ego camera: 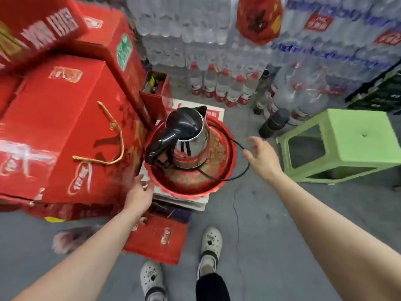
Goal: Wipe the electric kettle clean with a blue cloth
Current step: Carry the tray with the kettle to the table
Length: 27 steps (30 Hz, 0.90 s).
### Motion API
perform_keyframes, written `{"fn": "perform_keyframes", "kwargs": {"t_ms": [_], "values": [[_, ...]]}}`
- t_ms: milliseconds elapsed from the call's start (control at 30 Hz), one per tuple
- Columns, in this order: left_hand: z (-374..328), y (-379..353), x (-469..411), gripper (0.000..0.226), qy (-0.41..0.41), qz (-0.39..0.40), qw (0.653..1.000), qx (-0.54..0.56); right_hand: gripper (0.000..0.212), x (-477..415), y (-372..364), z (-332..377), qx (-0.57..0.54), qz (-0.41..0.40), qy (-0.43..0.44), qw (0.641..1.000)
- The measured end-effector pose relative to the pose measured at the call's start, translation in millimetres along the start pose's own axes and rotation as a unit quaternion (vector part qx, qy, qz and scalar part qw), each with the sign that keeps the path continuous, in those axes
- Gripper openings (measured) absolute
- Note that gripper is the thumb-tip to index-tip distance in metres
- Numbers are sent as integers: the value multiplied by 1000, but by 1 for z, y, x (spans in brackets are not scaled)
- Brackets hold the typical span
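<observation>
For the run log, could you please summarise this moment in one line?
kettle: upright on red tray | left hand: open, near tray rim | right hand: open, beside cord | blue cloth: not in view

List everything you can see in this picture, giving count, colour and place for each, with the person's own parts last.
electric kettle: one, steel and black, on the tray
tray: one, red, on a white box
cord: one, black, looping over the tray's right rim
gift boxes: several, red, stacked at left
stool: one, green, far right
bottled water: many, clear, stacked behind
blue cloth: none in view
shoes: two, white, bottom centre
left hand: one, open, near the tray's left rim
right hand: one, open, right of the tray
</observation>
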State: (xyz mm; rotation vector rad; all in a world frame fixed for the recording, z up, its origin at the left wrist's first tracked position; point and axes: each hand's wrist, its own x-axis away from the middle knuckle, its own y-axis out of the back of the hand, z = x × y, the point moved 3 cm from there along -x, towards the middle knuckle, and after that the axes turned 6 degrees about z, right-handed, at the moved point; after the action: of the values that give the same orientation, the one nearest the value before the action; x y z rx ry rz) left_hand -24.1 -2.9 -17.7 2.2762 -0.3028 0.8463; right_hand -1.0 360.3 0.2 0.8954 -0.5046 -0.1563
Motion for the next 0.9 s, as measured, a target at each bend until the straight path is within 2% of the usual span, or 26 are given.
{"fn": "perform_keyframes", "kwargs": {"t_ms": [133,233,467,600,733,800,900], "values": [[16,-35,-37,61,60,-68,994,68,55,-60,-14,-12,34,33,3,999],[32,-54,-57,62,72,-110,988,88,58,-97,-28,-5,38,63,19,997],[34,-55,-87,29,66,-180,977,98,65,-147,-55,28,55,124,42,990],[42,-53,-98,24,73,-157,973,155,55,-158,-58,31,84,116,17,990],[54,-51,-104,35,45,-127,970,203,52,-158,-58,26,-35,174,-50,983],[50,-48,-96,43,29,-123,965,228,56,-148,-59,23,-51,189,-55,979],[41,-47,-78,38,19,-116,965,235,56,-124,-62,8,-83,182,-70,977]]}}
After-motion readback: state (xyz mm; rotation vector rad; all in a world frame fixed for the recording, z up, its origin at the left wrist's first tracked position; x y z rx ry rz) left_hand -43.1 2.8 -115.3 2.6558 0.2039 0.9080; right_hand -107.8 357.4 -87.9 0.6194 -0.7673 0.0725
